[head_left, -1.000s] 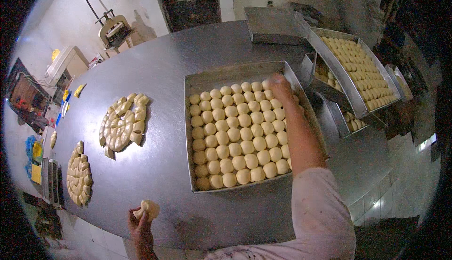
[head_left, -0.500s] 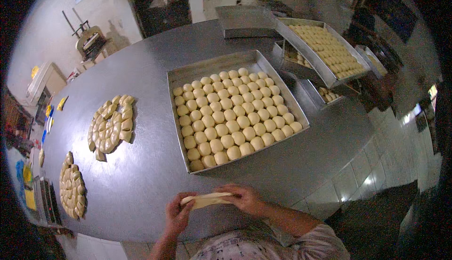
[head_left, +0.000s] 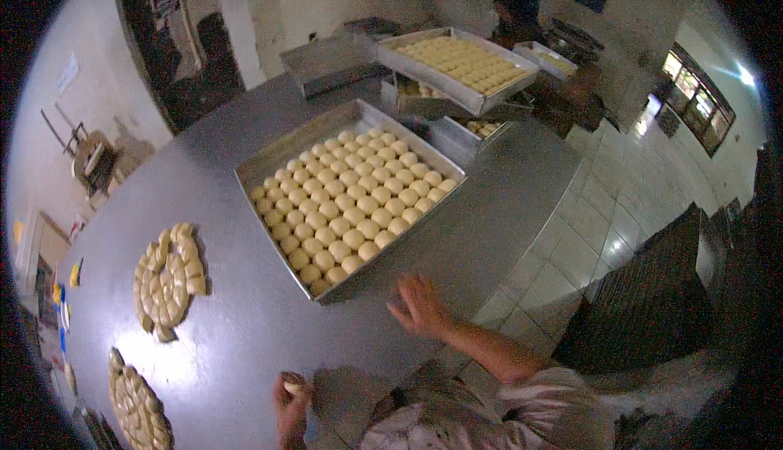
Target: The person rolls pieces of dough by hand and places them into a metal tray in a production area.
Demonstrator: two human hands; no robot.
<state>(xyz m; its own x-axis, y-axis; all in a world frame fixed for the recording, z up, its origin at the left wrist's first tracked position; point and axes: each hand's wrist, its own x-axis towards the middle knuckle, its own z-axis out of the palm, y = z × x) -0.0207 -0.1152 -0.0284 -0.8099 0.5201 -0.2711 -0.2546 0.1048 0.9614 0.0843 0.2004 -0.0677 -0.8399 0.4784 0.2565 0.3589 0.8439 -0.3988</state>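
My left hand (head_left: 289, 408), low near the table's front edge, is closed around dough (head_left: 294, 387); only a small pale bit shows by the thumb. Held out over the table, my right hand (head_left: 419, 308) is open with fingers apart and nothing visible in it. It is just right of the near corner of a large metal tray (head_left: 306, 140). Rows of round dough balls (head_left: 347, 201) fill most of that tray, and a bare strip of its bottom shows along the far side.
Cut dough pieces lie in two clusters on the left, one farther (head_left: 170, 280) and one nearer (head_left: 137, 401). Behind the tray, more metal trays are stacked, the top one (head_left: 432, 83) holding dough. Another tray (head_left: 326, 67) stands at the back. Tiled floor (head_left: 563, 246) lies to the right.
Both hands held a stretched strip of dough between them; now they are apart. The right has let go and moved forward, the left keeps dough. The view has turned right.
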